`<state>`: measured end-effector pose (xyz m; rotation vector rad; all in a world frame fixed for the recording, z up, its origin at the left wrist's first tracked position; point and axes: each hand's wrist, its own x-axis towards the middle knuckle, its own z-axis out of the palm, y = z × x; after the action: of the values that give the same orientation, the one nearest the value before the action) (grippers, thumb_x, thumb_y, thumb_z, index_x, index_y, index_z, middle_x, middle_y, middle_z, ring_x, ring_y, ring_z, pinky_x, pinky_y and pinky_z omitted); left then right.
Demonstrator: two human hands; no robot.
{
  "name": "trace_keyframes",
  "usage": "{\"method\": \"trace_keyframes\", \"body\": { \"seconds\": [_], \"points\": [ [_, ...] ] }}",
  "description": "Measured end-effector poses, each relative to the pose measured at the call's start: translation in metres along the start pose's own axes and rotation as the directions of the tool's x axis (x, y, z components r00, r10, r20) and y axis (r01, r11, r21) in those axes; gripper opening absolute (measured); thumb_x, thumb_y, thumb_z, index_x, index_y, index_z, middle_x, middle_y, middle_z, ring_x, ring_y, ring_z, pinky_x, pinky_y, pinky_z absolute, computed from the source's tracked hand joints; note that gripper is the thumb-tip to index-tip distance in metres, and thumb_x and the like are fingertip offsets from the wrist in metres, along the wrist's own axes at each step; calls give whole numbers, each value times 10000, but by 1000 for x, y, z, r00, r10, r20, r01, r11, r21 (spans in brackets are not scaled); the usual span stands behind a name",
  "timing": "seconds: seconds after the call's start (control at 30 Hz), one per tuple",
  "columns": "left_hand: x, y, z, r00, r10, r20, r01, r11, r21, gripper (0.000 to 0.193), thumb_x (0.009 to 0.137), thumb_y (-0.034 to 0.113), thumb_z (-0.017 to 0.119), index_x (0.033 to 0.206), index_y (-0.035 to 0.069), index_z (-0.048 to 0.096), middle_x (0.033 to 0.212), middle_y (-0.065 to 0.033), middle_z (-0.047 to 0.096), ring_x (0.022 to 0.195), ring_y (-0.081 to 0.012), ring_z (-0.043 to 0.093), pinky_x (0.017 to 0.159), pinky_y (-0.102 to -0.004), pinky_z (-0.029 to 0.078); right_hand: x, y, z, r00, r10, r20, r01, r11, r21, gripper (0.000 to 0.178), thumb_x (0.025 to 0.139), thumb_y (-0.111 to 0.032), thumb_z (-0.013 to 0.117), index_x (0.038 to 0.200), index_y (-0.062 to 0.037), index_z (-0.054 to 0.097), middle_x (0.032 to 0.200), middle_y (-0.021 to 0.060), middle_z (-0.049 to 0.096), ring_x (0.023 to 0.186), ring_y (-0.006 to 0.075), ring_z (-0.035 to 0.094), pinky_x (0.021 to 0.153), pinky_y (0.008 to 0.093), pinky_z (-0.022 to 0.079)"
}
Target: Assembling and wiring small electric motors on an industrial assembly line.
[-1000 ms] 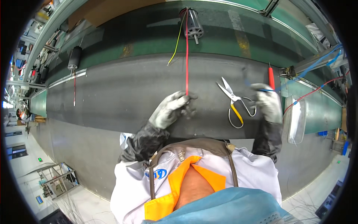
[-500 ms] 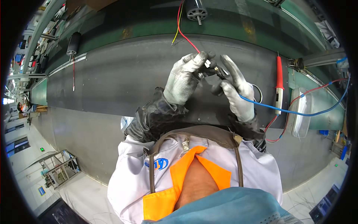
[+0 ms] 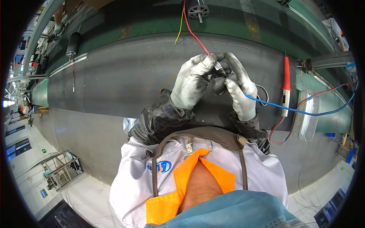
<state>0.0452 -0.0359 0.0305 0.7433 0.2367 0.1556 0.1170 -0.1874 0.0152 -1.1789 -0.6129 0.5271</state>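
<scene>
My left hand (image 3: 190, 83), in a grey-white work glove, pinches a small white connector (image 3: 218, 66) at the end of a red wire (image 3: 195, 37). That wire runs up toward a dark cylindrical motor (image 3: 198, 9) at the far side, and a loose yellow-green wire (image 3: 180, 29) hangs beside it. My gloved right hand (image 3: 243, 93) grips a thin black lead end (image 3: 224, 75) against the white connector; whether the two are joined cannot be made out. A blue cable (image 3: 300, 111) passes from my right hand toward the right edge. Fingers partly hide both ends.
Right of my hands lies a red-and-white pen-shaped tool (image 3: 286, 83) on the dark work surface (image 3: 125, 79). Beyond it is a clear tray (image 3: 308, 125) of thin white strands. A second motor (image 3: 73, 45) with a hanging lead stands far left. Another person's hand (image 3: 57, 28) shows at upper left.
My hands have come together; the black lead end in my right hand now meets the white connector, which has shifted slightly right. Another person's arm has come further into view at upper left.
</scene>
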Motion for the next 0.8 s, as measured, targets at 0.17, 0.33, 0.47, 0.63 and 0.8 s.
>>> {"method": "trace_keyframes", "body": {
  "seconds": [0.17, 0.33, 0.47, 0.63, 0.8],
  "points": [
    [-1, -4, 8, 998, -21, -62, 15, 996, -90, 373, 1061, 267, 556, 1247, -49, 628, 1029, -135, 722, 825, -186, 688, 666, -323, 553, -1, 4, -6, 999, -11, 33, 11, 1000, 8, 663, 973, -186, 626, 1519, 84, 368, 1235, 174, 658, 808, 125, 649, 692, 263, 525],
    [-4, -6, 8, 995, -2, -100, 1, 1000, -5, 376, 1056, 271, 565, 1231, -53, 637, 1027, -137, 724, 840, -188, 694, 673, -321, 558, -1, 4, -7, 999, 5, 34, -5, 1000, -17, 679, 968, -198, 637, 1520, 88, 364, 1246, 177, 653, 813, 128, 653, 706, 267, 528],
    [-7, -11, 15, 992, 9, -124, -5, 1000, 29, 362, 1054, 265, 571, 1211, -50, 651, 1010, -131, 723, 795, -167, 665, 652, -307, 524, -2, 3, -3, 1000, 2, -1, -2, 997, 79, 589, 947, 10, 535, 1519, 43, 399, 1196, 147, 636, 838, 143, 681, 726, 254, 548],
    [2, -33, -2, 997, 75, -1, -75, 996, -44, 398, 1036, 311, 589, 1207, -42, 657, 979, -114, 721, 711, -140, 578, 633, -299, 446, 5, 8, -7, 1000, -19, -12, 20, 994, 105, 592, 946, -20, 574, 1510, 48, 407, 1112, 157, 664, 811, 148, 686, 727, 261, 555],
    [16, -45, -20, 997, -77, 10, 78, 982, -172, 466, 1030, 352, 572, 1290, -33, 606, 1106, -149, 705, 854, -192, 626, 752, -333, 480, 10, 8, -44, 963, 247, 109, -261, 954, 148, 721, 913, -142, 699, 1549, -21, 382, 1224, 198, 660, 988, 222, 667, 841, 337, 541]
  ]
}}
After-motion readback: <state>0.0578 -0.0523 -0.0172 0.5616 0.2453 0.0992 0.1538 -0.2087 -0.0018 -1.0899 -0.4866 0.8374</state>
